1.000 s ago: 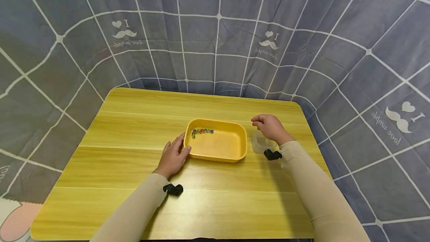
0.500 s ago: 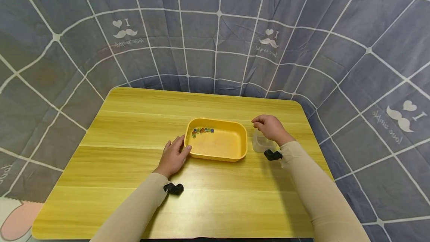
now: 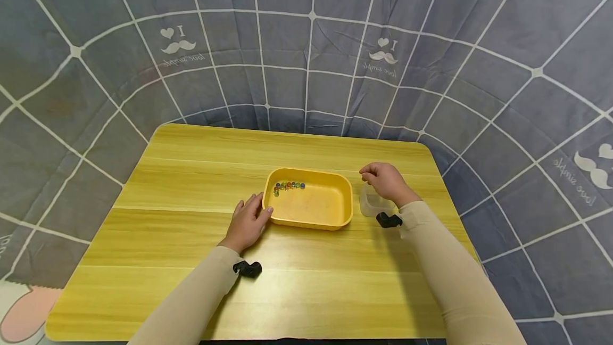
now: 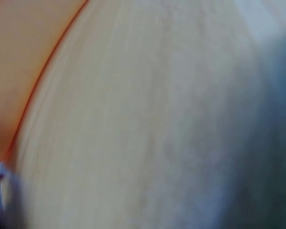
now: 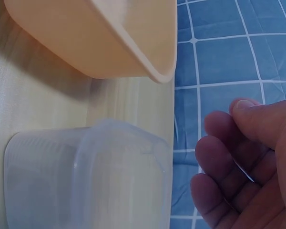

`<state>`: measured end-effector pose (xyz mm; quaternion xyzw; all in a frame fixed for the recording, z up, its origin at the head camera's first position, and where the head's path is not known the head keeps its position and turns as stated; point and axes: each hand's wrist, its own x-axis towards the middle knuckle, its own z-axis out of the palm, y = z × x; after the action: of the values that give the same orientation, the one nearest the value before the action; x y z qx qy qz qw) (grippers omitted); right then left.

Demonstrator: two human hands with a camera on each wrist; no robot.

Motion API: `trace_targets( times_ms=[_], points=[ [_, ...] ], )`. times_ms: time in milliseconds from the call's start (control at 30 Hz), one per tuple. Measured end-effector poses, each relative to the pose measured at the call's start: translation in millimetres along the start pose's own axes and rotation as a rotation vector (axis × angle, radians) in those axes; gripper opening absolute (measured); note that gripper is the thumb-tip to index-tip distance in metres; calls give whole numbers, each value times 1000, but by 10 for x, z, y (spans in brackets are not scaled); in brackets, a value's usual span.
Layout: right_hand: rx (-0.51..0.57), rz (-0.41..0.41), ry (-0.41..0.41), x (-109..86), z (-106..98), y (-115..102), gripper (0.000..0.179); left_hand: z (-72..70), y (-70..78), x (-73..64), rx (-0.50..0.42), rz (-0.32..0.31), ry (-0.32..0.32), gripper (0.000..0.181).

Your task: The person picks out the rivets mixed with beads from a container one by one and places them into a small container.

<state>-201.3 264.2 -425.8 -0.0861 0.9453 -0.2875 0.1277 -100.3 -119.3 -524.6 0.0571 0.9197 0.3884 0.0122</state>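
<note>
A yellow rectangular basin (image 3: 311,225) sits on the table, several coloured glass marbles (image 3: 289,186) gathered along its far left inside. My left hand (image 3: 246,222) rests against the basin's left end, thumb at the near corner and the other fingers along the outer wall. In the left wrist view, the basin's wall (image 4: 28,62) fills the upper left, and only bits of fingers show below it. Over a clear plastic container (image 3: 371,207) on the right hovers my right hand (image 3: 387,181). Its fingers (image 5: 214,155) are loosely bent, thumb tip by the index finger, with nothing visible between them.
The wooden table (image 3: 201,174) extends around both containers. A grey-blue curtain (image 3: 287,47) with white grid lines surrounds its far and side edges. In the right wrist view, the clear container (image 5: 86,176) stands beside the basin with a narrow gap between.
</note>
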Motion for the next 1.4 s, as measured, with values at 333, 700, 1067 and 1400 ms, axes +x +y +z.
trace_targets(
  times_ms=[333,700,1067,1400],
  points=[
    [19,0,-24,13,31,-14,22,-5,-1,-2,-4,-2,4,64],
    [7,-8,-30,51,-33,31,24,39,43,40,-6,-14,11,63],
    [5,-2,-20,156,-78,230,21,133,85,87,2,-21,29,63],
    [-11,-26,-1,248,-159,384,21,253,136,154,8,-20,55,63]
  ],
)
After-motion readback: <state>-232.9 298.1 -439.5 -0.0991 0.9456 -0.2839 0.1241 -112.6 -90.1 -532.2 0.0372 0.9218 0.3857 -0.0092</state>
